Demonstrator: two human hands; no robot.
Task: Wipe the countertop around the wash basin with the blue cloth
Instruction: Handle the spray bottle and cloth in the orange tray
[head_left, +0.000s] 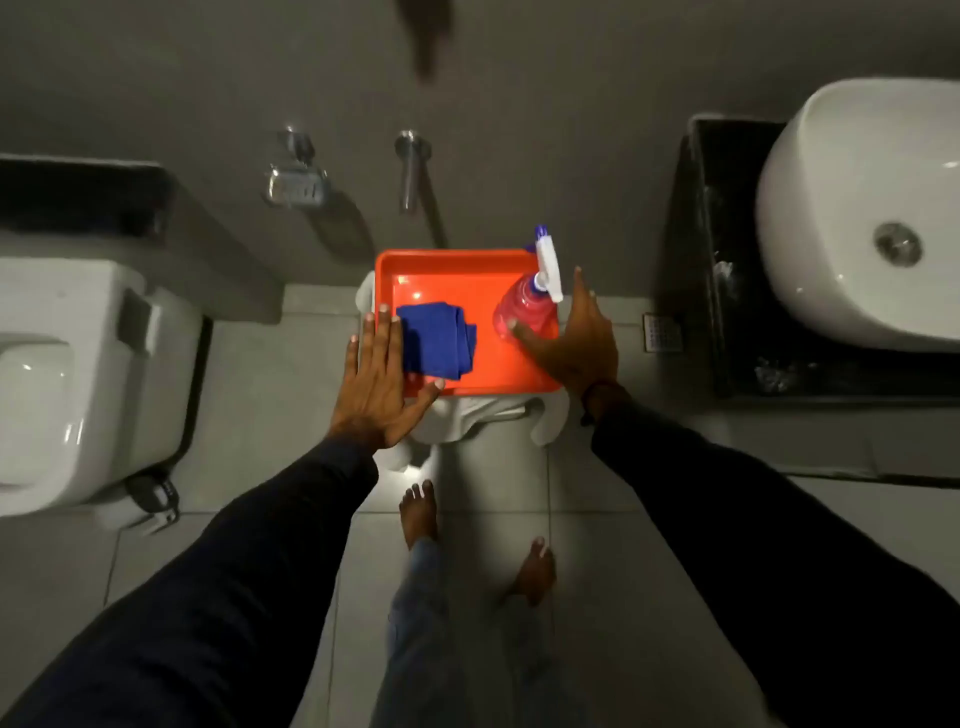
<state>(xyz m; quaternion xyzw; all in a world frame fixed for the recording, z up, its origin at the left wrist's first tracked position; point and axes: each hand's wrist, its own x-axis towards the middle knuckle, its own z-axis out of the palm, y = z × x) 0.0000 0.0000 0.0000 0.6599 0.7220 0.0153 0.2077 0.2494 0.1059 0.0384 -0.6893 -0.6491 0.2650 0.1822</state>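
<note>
left hand (375, 382) grip spread, empty | right hand (576, 345) open | blue cloth (436, 340) folded, long axis near–far

An orange tray (447, 270) sits on a white-draped stand (467, 421), holding a red spray bottle (524, 312) in its right corner. A toilet (78, 384) stands left; a metal wall holder (296, 182) hangs above.

We see a folded, deep-blue cloth (436, 340) lying flat; a glossy black table (727, 260) carries the white oval wash basin (831, 208).
</note>
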